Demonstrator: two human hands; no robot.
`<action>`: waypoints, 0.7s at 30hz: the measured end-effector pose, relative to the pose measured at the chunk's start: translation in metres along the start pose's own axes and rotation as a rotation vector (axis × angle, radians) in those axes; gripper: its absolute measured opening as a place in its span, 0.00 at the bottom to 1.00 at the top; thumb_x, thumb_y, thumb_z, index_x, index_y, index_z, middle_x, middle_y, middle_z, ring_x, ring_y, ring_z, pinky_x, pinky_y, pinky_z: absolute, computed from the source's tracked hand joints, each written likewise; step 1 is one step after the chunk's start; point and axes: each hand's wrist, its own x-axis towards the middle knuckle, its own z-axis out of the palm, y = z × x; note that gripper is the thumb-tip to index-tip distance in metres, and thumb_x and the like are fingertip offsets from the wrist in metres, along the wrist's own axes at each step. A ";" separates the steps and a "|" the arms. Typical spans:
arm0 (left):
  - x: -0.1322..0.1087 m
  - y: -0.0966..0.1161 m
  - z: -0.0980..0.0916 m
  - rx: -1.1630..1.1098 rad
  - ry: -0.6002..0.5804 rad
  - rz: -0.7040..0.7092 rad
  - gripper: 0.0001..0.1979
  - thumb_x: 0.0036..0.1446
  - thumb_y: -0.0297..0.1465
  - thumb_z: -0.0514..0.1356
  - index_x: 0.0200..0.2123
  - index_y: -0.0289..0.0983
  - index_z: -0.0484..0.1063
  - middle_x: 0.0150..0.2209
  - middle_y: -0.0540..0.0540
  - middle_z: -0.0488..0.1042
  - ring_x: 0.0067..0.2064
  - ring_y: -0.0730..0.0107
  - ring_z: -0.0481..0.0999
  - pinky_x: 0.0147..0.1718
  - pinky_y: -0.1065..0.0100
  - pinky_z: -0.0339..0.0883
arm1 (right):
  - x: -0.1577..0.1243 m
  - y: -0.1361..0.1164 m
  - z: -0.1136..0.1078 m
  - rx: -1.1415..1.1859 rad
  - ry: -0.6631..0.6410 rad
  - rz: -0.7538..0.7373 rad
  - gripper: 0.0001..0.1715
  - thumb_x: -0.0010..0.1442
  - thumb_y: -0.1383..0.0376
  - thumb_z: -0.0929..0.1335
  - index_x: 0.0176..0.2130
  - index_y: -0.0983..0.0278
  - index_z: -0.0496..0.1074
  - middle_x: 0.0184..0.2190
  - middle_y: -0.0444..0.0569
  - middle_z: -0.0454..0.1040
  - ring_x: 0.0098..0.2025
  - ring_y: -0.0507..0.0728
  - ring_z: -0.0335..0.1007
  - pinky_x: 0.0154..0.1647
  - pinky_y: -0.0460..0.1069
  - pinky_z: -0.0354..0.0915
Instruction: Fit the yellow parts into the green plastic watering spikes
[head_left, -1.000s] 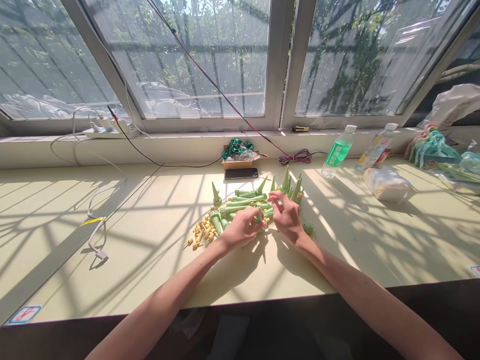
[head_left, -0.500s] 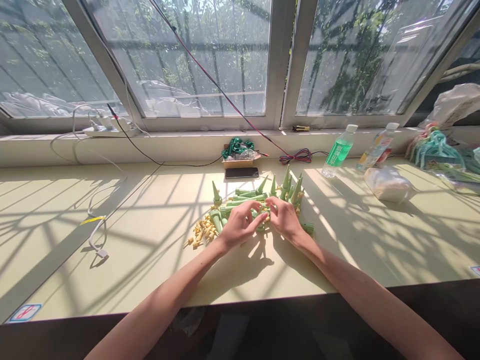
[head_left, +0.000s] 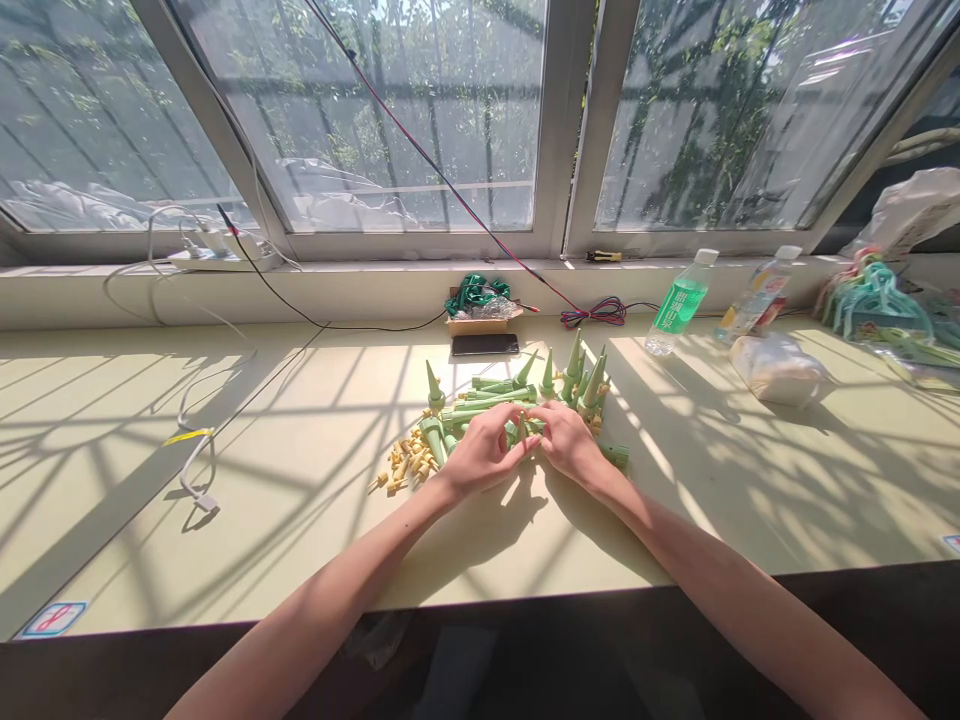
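A heap of green cone-shaped plastic spikes (head_left: pixel 517 395) lies on the pale yellow table (head_left: pixel 300 520), some standing upright, some lying flat. Small yellow pieces (head_left: pixel 409 465) are scattered at its left. My left hand (head_left: pixel 484 455) and my right hand (head_left: pixel 570 445) meet at the near edge of the heap. Their fingertips are pinched together on one green spike (head_left: pixel 521 432) between them. Both hands are closed on it.
A black phone (head_left: pixel 484 345) and a small cardboard box with green material (head_left: pixel 478 305) sit behind the heap. Two bottles (head_left: pixel 679 300) and a plastic bag (head_left: pixel 776 368) stand at the right. Cables (head_left: pixel 199 440) and a power strip (head_left: pixel 217 258) are at the left.
My right hand has come down from the upright spikes and closed in on my left hand. The fingertips of both now meet on one spike.
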 end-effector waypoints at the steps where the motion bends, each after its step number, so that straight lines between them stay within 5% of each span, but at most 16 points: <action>1: 0.000 0.001 0.000 0.003 -0.005 -0.002 0.14 0.61 0.39 0.59 0.46 0.36 0.69 0.37 0.48 0.75 0.21 0.78 0.65 0.29 0.69 0.64 | 0.000 0.000 -0.001 0.005 -0.019 0.008 0.20 0.55 0.71 0.64 0.45 0.62 0.78 0.35 0.49 0.72 0.34 0.55 0.67 0.36 0.47 0.64; 8: 0.000 0.001 0.000 0.007 -0.023 -0.020 0.13 0.61 0.38 0.59 0.44 0.36 0.69 0.37 0.48 0.74 0.22 0.78 0.65 0.29 0.68 0.64 | 0.001 -0.003 -0.004 0.028 -0.102 0.048 0.20 0.57 0.70 0.64 0.47 0.63 0.78 0.40 0.50 0.72 0.39 0.56 0.69 0.42 0.48 0.64; 21: 0.000 0.001 -0.001 0.017 -0.026 -0.025 0.13 0.62 0.39 0.58 0.44 0.36 0.70 0.37 0.48 0.74 0.22 0.78 0.64 0.31 0.68 0.64 | 0.001 0.001 0.001 0.034 -0.065 0.012 0.18 0.56 0.72 0.65 0.45 0.63 0.77 0.39 0.50 0.71 0.38 0.55 0.69 0.42 0.48 0.64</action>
